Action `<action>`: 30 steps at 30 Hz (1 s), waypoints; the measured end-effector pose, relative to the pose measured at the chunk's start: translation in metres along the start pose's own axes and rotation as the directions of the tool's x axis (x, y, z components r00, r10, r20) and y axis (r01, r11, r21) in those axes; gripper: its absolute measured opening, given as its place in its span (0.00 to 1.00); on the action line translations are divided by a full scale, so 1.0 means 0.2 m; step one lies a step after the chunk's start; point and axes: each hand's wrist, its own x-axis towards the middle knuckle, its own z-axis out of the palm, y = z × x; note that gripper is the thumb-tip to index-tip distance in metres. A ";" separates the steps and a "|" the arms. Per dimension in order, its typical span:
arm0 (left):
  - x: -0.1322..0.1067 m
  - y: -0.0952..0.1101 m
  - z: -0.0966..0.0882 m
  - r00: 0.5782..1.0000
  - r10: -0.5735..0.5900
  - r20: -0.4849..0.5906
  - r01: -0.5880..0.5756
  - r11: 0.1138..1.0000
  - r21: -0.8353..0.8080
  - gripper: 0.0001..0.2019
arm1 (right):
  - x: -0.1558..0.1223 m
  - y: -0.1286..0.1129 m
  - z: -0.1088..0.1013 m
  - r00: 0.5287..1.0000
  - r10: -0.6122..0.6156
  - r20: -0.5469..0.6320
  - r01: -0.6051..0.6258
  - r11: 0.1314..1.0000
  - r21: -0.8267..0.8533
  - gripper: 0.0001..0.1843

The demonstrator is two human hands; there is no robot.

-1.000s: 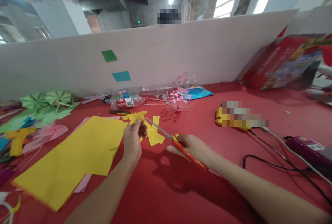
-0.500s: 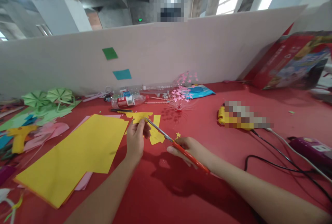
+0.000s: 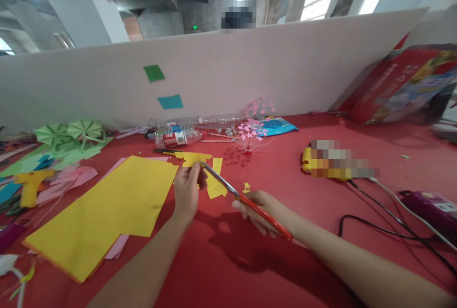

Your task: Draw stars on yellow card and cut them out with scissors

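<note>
My left hand (image 3: 187, 188) pinches a small piece of yellow paper (image 3: 193, 157) above the red table. In my right hand (image 3: 262, 210) is a pair of scissors with red handles (image 3: 266, 216); their tips touch the paper beside my left thumb. The blades look nearly closed. Under and behind the left hand lie yellow paper scraps (image 3: 216, 185). Small yellow paper stars (image 3: 246, 186) rest just beyond the right hand. To the left of the hands, large yellow sheets (image 3: 117, 198) lie over pink paper.
Plastic bottles (image 3: 180, 138) lie near the white partition (image 3: 214, 70). A spray of pink stars (image 3: 251, 128) stands beside a blue packet (image 3: 280, 125). At left are a yellow glue gun (image 3: 32, 184) and green paper shapes (image 3: 84, 129). Black cables (image 3: 382, 215) cross the right side.
The hands hold nearly the same pose, with the scissors still at the paper. My right hand's fingers show slightly lower on the handles, and the view has shifted a little.
</note>
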 end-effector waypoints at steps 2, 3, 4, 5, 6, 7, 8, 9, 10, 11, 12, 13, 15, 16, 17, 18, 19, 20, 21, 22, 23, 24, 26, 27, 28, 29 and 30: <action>0.00 0.00 0.00 1.000 0.002 -0.002 -0.002 1.000 -0.001 0.13 | 0.00 -0.01 0.00 1.000 0.011 -0.012 -0.011 1.000 -0.001 0.21; 0.00 0.00 0.00 1.000 0.002 -0.003 -0.002 1.000 -0.002 0.13 | -0.01 -0.01 0.00 1.000 0.018 -0.019 -0.019 1.000 -0.005 0.21; 0.00 0.00 0.00 1.000 0.001 -0.003 -0.001 1.000 -0.005 0.13 | -0.01 -0.01 0.00 0.999 0.025 -0.023 -0.026 1.000 -0.007 0.21; 0.00 -0.01 0.00 1.000 0.001 -0.005 -0.001 1.000 -0.009 0.13 | -0.01 -0.02 0.01 0.999 0.034 -0.024 -0.034 0.999 -0.008 0.21; 0.01 -0.01 0.00 1.000 0.001 -0.006 -0.001 1.000 -0.014 0.13 | -0.01 -0.02 0.01 0.999 0.043 -0.022 -0.043 0.999 -0.009 0.21; 0.01 -0.01 0.00 1.000 0.000 -0.007 0.000 1.000 -0.018 0.13 | -0.02 -0.03 0.01 0.999 0.050 -0.023 -0.050 0.999 -0.009 0.21; 0.01 -0.01 0.00 1.000 0.000 -0.009 0.000 1.000 -0.022 0.12 | -0.02 -0.03 0.01 0.998 0.053 -0.025 -0.053 0.999 -0.011 0.21; 0.01 -0.01 -0.01 1.000 -0.001 -0.008 0.001 1.000 -0.025 0.13 | -0.02 -0.03 0.01 0.998 0.054 -0.028 -0.054 0.998 -0.013 0.21; 0.01 -0.01 -0.01 1.000 -0.001 -0.006 0.001 1.000 -0.026 0.13 | -0.02 -0.03 0.00 0.998 0.053 -0.030 -0.053 0.998 -0.015 0.22; 0.01 -0.01 -0.01 1.000 -0.001 -0.005 0.001 1.000 -0.028 0.13 | -0.01 -0.03 0.00 0.998 0.053 -0.029 -0.053 0.998 -0.019 0.22; 0.01 -0.01 -0.01 1.000 -0.001 -0.004 0.001 1.000 -0.029 0.13 | -0.01 -0.03 0.00 0.998 0.050 -0.025 -0.050 0.999 -0.022 0.23; 0.01 -0.01 -0.01 1.000 0.000 -0.002 0.000 1.000 -0.029 0.13 | -0.01 -0.02 0.00 0.999 0.042 -0.018 -0.043 0.999 -0.024 0.23; 0.02 -0.01 -0.01 1.000 0.003 0.006 -0.003 1.000 -0.025 0.13 | 0.00 -0.01 -0.01 1.000 0.017 -0.007 -0.017 1.000 -0.024 0.24; 0.02 -0.01 -0.01 1.000 0.006 0.010 -0.006 1.000 -0.020 0.13 | 0.00 -0.01 -0.01 1.000 0.002 -0.003 -0.002 1.000 -0.025 0.25; 0.02 -0.01 -0.01 1.000 0.009 0.017 -0.009 1.000 -0.013 0.14 | 0.00 -0.01 -0.01 1.000 -0.012 -0.002 0.012 0.999 -0.030 0.25; 0.01 0.00 -0.01 1.000 0.013 0.022 -0.012 1.000 -0.008 0.14 | 0.00 0.00 -0.01 1.000 -0.024 -0.004 0.024 0.999 -0.037 0.25; 0.01 0.00 -0.01 1.000 0.016 0.027 -0.016 1.000 -0.003 0.14 | 0.00 0.00 -0.01 0.999 -0.033 -0.008 0.033 0.998 -0.045 0.25; 0.01 0.00 -0.01 0.999 0.019 0.031 -0.019 1.000 0.000 0.14 | 0.00 0.00 -0.01 0.999 -0.040 -0.009 0.039 0.998 -0.052 0.25; 0.01 0.00 -0.01 0.999 0.021 0.034 -0.021 1.000 0.003 0.14 | 0.00 0.00 0.00 0.999 -0.046 -0.009 0.046 0.997 -0.055 0.25; 0.00 0.00 -0.01 0.999 0.022 0.037 -0.022 1.000 0.006 0.15 | 0.00 0.00 0.00 0.999 -0.048 -0.010 0.047 0.997 -0.056 0.25; 0.00 0.01 -0.01 0.999 0.022 0.039 -0.022 1.000 0.009 0.15 | 0.00 0.01 0.00 0.999 -0.046 -0.013 0.046 0.997 -0.055 0.25; 0.00 0.01 0.00 0.999 0.021 0.040 -0.022 1.000 0.011 0.15 | 0.00 0.01 0.00 0.999 -0.040 -0.014 0.039 0.998 -0.055 0.25; 0.00 0.01 0.00 0.999 0.018 0.042 -0.018 1.000 0.013 0.15 | 0.01 0.01 0.00 1.000 -0.024 -0.017 0.023 0.999 -0.047 0.25; 0.00 0.01 0.00 0.999 0.017 0.041 -0.017 1.000 0.014 0.15 | 0.01 0.01 0.00 1.000 -0.016 -0.016 0.015 0.999 -0.038 0.25; -0.01 0.01 0.00 0.999 0.016 0.040 -0.017 1.000 0.014 0.15 | 0.01 0.01 0.00 1.000 -0.009 -0.013 0.009 1.000 -0.029 0.24; -0.01 0.01 0.00 0.999 0.016 0.037 -0.017 1.000 0.013 0.15 | 0.01 0.01 0.00 1.000 -0.003 -0.010 0.003 1.000 -0.022 0.24; -0.01 0.01 0.00 0.999 0.016 0.036 -0.017 1.000 0.012 0.15 | 0.01 0.01 0.00 1.000 0.003 -0.010 -0.003 1.000 -0.018 0.24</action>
